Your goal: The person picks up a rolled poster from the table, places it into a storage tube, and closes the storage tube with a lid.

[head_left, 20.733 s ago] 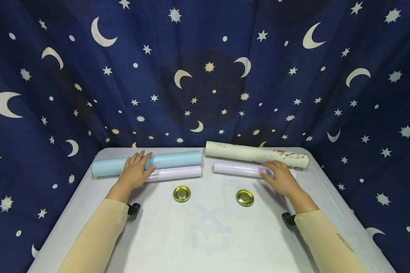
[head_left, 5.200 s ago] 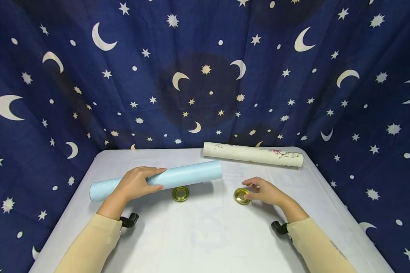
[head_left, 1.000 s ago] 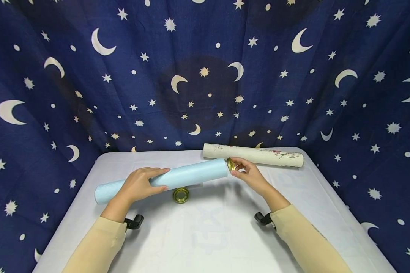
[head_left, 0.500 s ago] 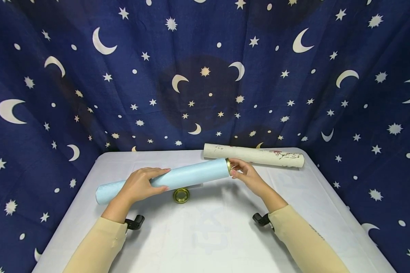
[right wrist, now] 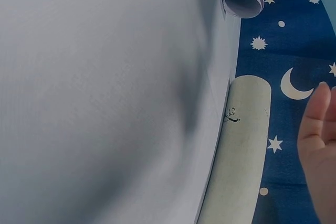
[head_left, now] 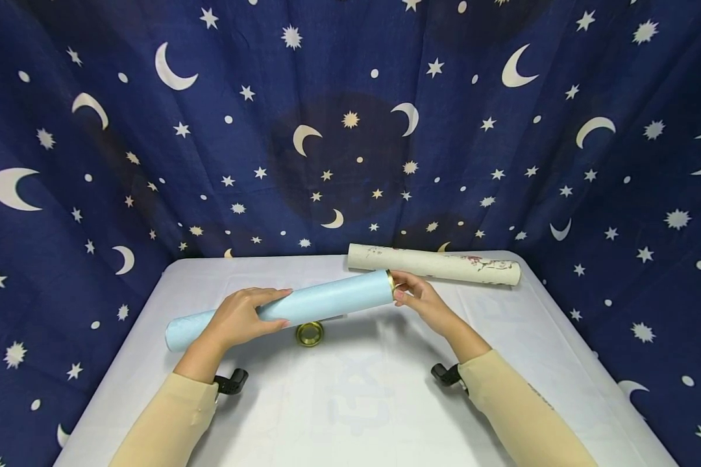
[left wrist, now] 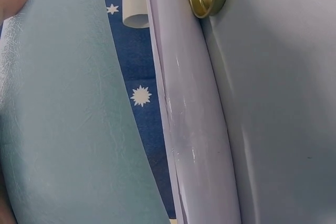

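My left hand (head_left: pixel 242 316) grips a pale blue roll (head_left: pixel 333 296) from above, holding it raised and slanting up to the right. At the roll's right end, my right hand (head_left: pixel 425 301) pinches a gold lid (head_left: pixel 391 284) that sits against the opening. A second gold lid (head_left: pixel 309 334) lies on the table below the roll. Behind the blue roll, mostly hidden in the head view, is a glossy lilac roll (left wrist: pixel 191 103), seen lengthwise in the left wrist view. Its open end shows in the right wrist view.
A cream roll with a flower print (head_left: pixel 432 264) lies along the table's back edge, just behind my right hand. The white table (head_left: pixel 362 402) ends at a dark blue curtain (head_left: pixel 350 162) with moons and stars.
The lilac rolls at the back have left their earlier places. My left hand has lifted the blue roll; my right hand took the right-hand lid from the table and brought it to the roll's end.
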A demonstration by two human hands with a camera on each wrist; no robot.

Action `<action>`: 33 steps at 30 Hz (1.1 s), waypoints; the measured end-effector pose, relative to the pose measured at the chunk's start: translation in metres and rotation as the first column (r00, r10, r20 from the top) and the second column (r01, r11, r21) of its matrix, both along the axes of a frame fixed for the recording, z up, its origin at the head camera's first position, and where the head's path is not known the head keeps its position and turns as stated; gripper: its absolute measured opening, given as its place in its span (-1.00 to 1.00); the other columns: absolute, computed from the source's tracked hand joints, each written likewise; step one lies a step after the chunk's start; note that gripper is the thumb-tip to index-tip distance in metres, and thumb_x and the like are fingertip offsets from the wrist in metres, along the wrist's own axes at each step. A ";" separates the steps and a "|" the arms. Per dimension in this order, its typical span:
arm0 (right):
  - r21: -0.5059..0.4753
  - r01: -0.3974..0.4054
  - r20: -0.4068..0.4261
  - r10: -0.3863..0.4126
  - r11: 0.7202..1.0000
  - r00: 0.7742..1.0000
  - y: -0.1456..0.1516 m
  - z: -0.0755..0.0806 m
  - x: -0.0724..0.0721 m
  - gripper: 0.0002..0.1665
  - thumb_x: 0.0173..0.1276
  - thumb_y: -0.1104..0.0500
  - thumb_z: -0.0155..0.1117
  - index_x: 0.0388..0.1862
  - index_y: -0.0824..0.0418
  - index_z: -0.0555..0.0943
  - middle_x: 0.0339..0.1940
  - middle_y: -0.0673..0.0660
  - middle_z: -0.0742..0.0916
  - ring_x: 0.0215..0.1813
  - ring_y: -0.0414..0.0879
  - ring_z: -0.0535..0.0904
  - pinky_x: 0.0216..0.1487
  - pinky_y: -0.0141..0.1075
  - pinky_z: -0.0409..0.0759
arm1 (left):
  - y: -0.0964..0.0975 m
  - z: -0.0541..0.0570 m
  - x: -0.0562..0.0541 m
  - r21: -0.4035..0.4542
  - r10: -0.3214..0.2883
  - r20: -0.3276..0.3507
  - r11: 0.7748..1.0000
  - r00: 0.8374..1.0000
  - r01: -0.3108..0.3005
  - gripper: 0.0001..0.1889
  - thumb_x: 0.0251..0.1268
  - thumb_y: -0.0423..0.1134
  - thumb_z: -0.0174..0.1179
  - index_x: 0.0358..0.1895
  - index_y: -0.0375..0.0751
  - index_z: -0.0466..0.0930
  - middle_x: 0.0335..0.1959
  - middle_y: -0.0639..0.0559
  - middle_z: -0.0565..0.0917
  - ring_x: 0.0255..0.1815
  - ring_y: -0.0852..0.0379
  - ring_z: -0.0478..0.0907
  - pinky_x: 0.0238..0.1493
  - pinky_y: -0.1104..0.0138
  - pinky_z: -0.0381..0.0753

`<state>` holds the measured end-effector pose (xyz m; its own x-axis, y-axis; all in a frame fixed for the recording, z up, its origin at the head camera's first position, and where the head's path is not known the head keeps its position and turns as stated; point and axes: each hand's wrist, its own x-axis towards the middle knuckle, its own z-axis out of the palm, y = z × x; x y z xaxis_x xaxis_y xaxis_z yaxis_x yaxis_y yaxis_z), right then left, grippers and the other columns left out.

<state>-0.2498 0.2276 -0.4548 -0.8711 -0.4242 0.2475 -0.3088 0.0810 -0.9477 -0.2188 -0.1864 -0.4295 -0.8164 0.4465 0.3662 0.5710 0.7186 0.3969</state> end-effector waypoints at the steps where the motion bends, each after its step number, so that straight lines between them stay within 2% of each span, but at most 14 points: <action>1: 0.001 -0.001 0.001 0.001 1.000 1.000 0.000 0.000 0.000 -0.44 0.50 0.28 0.11 0.44 0.38 0.35 0.16 0.19 0.55 0.05 -0.04 0.49 -0.04 -0.29 0.62 | 0.000 0.000 0.000 0.001 0.000 0.000 1.000 1.000 0.000 -0.35 0.02 0.21 0.49 0.27 0.29 0.62 0.12 0.14 0.70 0.15 -0.01 0.63 0.12 0.01 0.59; 9: 0.043 -0.007 0.022 0.006 0.999 1.000 0.002 0.005 0.003 -0.38 0.50 0.26 0.18 0.47 0.39 0.31 0.13 0.22 0.53 0.11 0.04 0.46 0.01 -0.31 0.61 | 0.001 -0.002 0.002 0.005 0.006 0.025 1.000 1.000 -0.006 -0.36 0.04 0.22 0.47 0.27 0.29 0.61 0.13 0.11 0.70 0.14 -0.03 0.63 0.11 -0.01 0.60; 14: 0.113 0.017 -0.022 -0.015 0.993 1.000 0.004 0.010 0.001 -0.38 0.46 0.29 0.23 0.46 0.29 0.36 0.13 0.31 0.58 0.12 0.11 0.48 0.04 -0.29 0.61 | 0.000 -0.005 0.002 0.005 0.014 0.035 1.000 0.999 -0.015 -0.36 0.04 0.24 0.46 0.27 0.33 0.60 0.14 0.13 0.69 0.15 -0.02 0.63 0.11 0.01 0.60; 19: 0.140 0.012 -0.038 -0.007 0.990 0.999 0.005 0.012 -0.001 -0.38 0.44 0.29 0.26 0.45 0.22 0.39 0.15 0.32 0.61 0.11 0.12 0.51 0.06 -0.25 0.60 | 0.000 -0.005 0.003 0.008 0.016 0.034 1.000 0.999 -0.016 -0.36 0.02 0.23 0.48 0.26 0.32 0.61 0.13 0.13 0.70 0.14 -0.01 0.63 0.10 0.02 0.60; 27: 0.143 -0.023 0.030 0.018 0.989 0.999 0.006 0.017 -0.001 -0.35 0.46 0.24 0.26 0.49 0.18 0.36 0.28 0.29 0.54 0.20 0.17 0.49 0.10 -0.23 0.61 | 0.000 -0.006 0.004 0.006 0.024 0.056 1.000 0.998 -0.024 -0.36 0.02 0.24 0.47 0.26 0.33 0.62 0.14 0.15 0.69 0.15 0.00 0.62 0.10 0.03 0.60; 33: 0.140 -0.056 0.084 0.044 0.989 0.995 0.007 0.022 0.002 -0.32 0.48 0.22 0.25 0.51 0.27 0.30 0.31 0.32 0.50 0.22 0.25 0.50 0.11 -0.24 0.62 | 0.000 -0.008 0.005 0.006 0.025 0.075 1.000 0.997 -0.025 -0.37 0.03 0.24 0.47 0.26 0.33 0.62 0.13 0.15 0.69 0.14 0.01 0.63 0.09 0.04 0.60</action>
<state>-0.2478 0.2347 -0.4330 -0.8625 -0.4935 0.1116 -0.2388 0.2026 -0.9497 -0.2141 -0.1865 -0.4374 -0.8524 0.4235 0.3067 0.5216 0.7295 0.4424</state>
